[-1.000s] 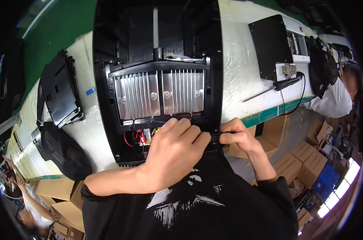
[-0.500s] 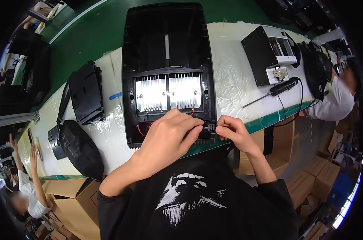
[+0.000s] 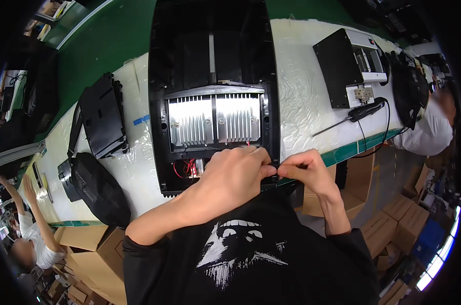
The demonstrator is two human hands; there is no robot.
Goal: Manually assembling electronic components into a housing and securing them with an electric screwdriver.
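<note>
A long black plastic housing [image 3: 163, 109] lies before me with its inside facing up. Two silver finned heat sinks [image 3: 191, 119] are fixed in it side by side. My left hand [image 3: 233, 173] reaches over the housing's near end, thumb and fingers pinched at its near right corner. Just across that corner, my right hand [image 3: 309, 173] is pinched from the outside, its fingertips almost meeting the left ones. Whatever small part is between the fingertips is hidden. Red wires [image 3: 179, 168] run in the near compartment, partly covered by my left hand.
Right of the housing lies an electric screwdriver [image 3: 362, 112] with a cable, beside a black-and-white boxy device [image 3: 342, 66]. On the left are a black plastic panel [image 3: 103, 117] and a black mesh bag [image 3: 98, 188]. Cardboard boxes [image 3: 96, 254] stand below the table edge. Co-workers are at both sides.
The housing appears slightly larger and nearer in view. My left hand has shifted right, to the corner, closing its gap to my right hand. The small dark part visible there earlier is now covered.
</note>
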